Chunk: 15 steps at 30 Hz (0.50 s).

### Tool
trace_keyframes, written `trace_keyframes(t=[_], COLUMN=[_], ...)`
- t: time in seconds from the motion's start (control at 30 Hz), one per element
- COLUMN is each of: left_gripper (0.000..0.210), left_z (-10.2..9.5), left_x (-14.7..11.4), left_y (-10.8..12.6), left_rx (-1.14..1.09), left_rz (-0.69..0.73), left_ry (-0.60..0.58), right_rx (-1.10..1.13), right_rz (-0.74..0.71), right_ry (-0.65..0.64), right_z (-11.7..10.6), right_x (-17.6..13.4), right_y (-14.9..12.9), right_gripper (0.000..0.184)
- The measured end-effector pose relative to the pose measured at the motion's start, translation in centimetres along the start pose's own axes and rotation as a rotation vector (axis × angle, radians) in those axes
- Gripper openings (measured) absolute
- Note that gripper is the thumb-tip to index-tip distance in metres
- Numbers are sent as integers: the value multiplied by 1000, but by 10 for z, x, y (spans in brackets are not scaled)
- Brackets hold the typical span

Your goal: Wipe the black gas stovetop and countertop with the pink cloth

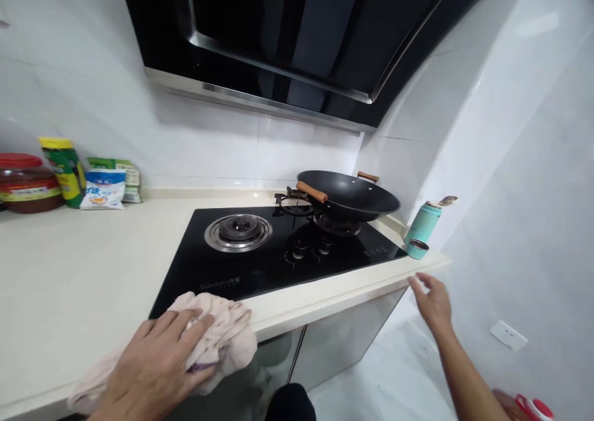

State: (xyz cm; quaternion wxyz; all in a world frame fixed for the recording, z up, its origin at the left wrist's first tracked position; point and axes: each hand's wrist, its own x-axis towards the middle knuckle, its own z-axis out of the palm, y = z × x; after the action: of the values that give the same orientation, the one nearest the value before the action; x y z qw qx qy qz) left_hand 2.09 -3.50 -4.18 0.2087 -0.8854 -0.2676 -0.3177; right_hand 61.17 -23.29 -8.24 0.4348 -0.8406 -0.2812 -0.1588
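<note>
My left hand (155, 362) is closed on a crumpled pale pink cloth (227, 325), pressed at the front left corner of the black gas stove (260, 278). Part of the cloth hangs over the counter's front edge. My right hand (431, 297) is at the right end of that edge, fingers loosely bent and apart, with nothing seen in it. Behind it stand a turquoise flask (423, 224) and a small turquoise cup (417, 249). A black wok (352, 192) with wooden handles sits on the right burner. The left burner (239, 230) has its pan support off.
A loose black pan support (296, 205) lies behind the burners, beside the wok. Along the back left are a red-lidded jar (28, 182), a green and yellow canister (65, 172) and a blue and white packet (104, 189). The dark range hood (278, 43) overhangs the stove.
</note>
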Motion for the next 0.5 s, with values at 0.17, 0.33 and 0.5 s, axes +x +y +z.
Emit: trace_keyframes(t=[0.17,0.33,0.5], left_gripper=[43,71,67], left_z=[2,2,10], left_x=[-1,-1,-5], left_y=[-2,-3,-6], left_rx=[5,-41,-75], left_rz=[14,-2,-18], left_ry=[9,54,97], right_rx=[-132,-102,-127], right_rz=[249,408,339], right_ry=[-15,-108,-97], right_z=[-3,16,32], right_x=[94,138,146], right_y=[18,8,15], right_gripper=[101,116,89])
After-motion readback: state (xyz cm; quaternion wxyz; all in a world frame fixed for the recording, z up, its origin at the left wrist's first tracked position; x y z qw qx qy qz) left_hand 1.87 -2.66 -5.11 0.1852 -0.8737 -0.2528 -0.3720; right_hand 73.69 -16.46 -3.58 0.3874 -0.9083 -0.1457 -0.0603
